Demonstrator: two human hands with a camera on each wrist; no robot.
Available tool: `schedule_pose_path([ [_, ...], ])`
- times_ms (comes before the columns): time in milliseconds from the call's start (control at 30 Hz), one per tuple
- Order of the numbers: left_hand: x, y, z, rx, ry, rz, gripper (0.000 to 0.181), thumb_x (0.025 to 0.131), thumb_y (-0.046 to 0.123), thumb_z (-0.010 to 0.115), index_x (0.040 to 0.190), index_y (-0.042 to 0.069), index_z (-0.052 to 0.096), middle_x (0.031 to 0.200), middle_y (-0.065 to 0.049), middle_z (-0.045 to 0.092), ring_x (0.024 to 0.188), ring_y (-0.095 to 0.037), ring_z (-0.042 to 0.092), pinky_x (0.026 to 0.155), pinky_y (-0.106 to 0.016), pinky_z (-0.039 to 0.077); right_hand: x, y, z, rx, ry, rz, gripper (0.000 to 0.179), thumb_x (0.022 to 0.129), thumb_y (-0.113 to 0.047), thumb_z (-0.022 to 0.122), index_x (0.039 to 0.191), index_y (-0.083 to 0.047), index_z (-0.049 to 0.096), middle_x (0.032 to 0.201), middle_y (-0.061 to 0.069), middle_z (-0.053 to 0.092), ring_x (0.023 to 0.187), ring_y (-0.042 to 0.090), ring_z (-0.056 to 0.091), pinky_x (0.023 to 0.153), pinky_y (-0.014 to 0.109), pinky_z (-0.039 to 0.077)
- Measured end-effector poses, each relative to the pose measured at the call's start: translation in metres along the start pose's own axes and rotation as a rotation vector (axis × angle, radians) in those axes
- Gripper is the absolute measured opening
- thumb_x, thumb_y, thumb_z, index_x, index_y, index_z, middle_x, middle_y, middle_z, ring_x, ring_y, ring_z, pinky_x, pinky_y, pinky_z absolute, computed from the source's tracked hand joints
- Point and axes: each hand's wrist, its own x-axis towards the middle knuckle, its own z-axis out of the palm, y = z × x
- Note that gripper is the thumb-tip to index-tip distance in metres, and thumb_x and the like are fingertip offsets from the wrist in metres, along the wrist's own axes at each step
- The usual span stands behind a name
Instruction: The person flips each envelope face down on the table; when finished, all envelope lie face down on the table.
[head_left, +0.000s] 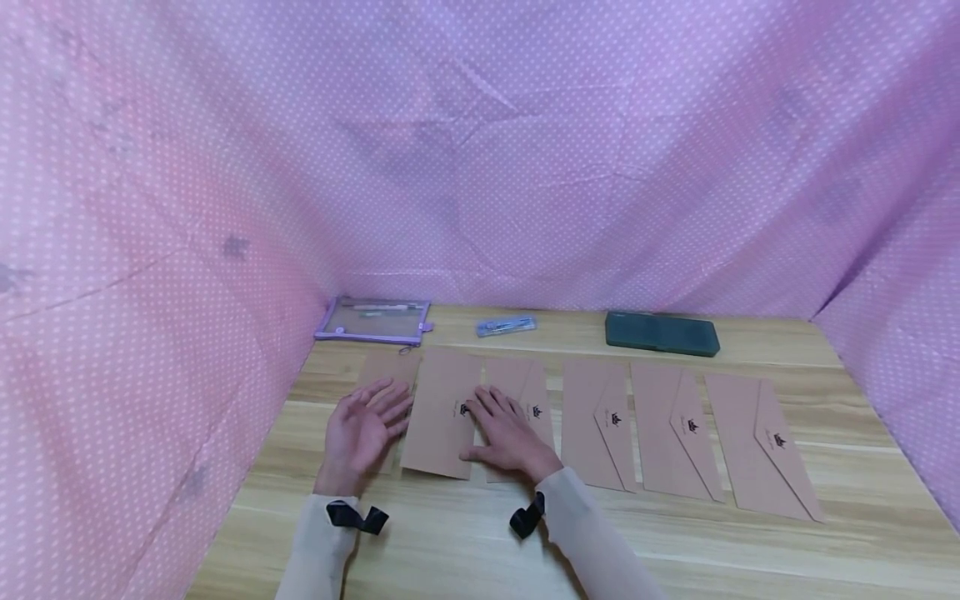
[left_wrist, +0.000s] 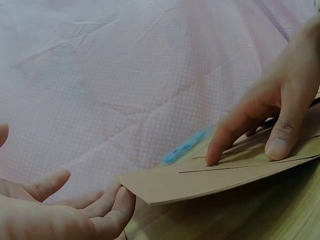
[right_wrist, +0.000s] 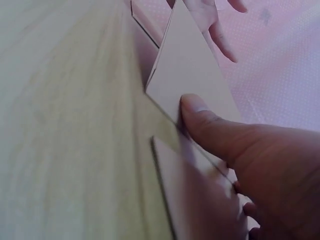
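Observation:
A brown kraft envelope (head_left: 442,417) with a small crown print lies second from the left in a row of envelopes, its left edge raised above the table. My left hand (head_left: 367,425) is palm up beside that edge, fingers extended; in the left wrist view its fingertips (left_wrist: 127,197) are right at the envelope's corner. My right hand (head_left: 510,433) rests palm down, fingers spread, over the right edge of the same envelope and the neighbouring envelope (head_left: 517,375). In the right wrist view the right thumb (right_wrist: 195,107) presses on the raised envelope's face.
Partly under my left hand lies another envelope (head_left: 382,367). Three more envelopes, including one at the far right (head_left: 742,433), continue the row. Behind stand a purple-edged zip pouch (head_left: 375,325), a small blue case (head_left: 506,326) and a dark green box (head_left: 660,333). Pink dotted cloth (head_left: 480,208) encloses the wooden table.

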Motion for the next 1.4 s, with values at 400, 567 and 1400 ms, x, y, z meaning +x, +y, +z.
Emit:
schedule_pose_path([
  [400, 0.002, 0.001, 0.007, -0.038, -0.214, 0.038, 0.065, 0.104, 0.026, -0.004, 0.143, 0.008, 0.046, 0.147, -0.014, 0.056, 0.136, -0.033, 0.053, 0.112, -0.046, 0.043, 0.001, -0.015, -0.002, 0.168, 0.016, -0.011, 0.082, 0.09, -0.052, 0.068, 0.155, -0.014, 0.036, 0.167, 0.014, 0.024, 0.154, 0.035, 0.025, 0.124, 0.054, 0.024],
  [567, 0.003, 0.002, 0.017, -0.014, -0.206, 0.054, 0.062, 0.105, 0.025, -0.002, 0.141, 0.008, 0.045, 0.146, -0.015, 0.056, 0.134, -0.034, 0.054, 0.107, -0.044, 0.048, 0.002, -0.023, -0.003, 0.311, 0.015, -0.001, 0.09, 0.09, -0.054, 0.067, 0.16, -0.017, 0.024, 0.17, 0.012, 0.014, 0.155, 0.034, 0.022, 0.124, 0.053, 0.026],
  [1400, 0.014, -0.005, 0.042, 0.009, -0.301, 0.066, 0.06, 0.105, 0.018, -0.001, 0.148, 0.003, 0.038, 0.145, -0.016, 0.056, 0.129, -0.032, 0.057, 0.104, -0.046, 0.05, 0.006, -0.038, -0.012, 0.548, -0.031, -0.065, 0.103, 0.089, -0.066, 0.059, 0.158, -0.04, -0.012, 0.171, 0.003, -0.013, 0.156, 0.033, 0.011, 0.121, 0.055, 0.03],
])
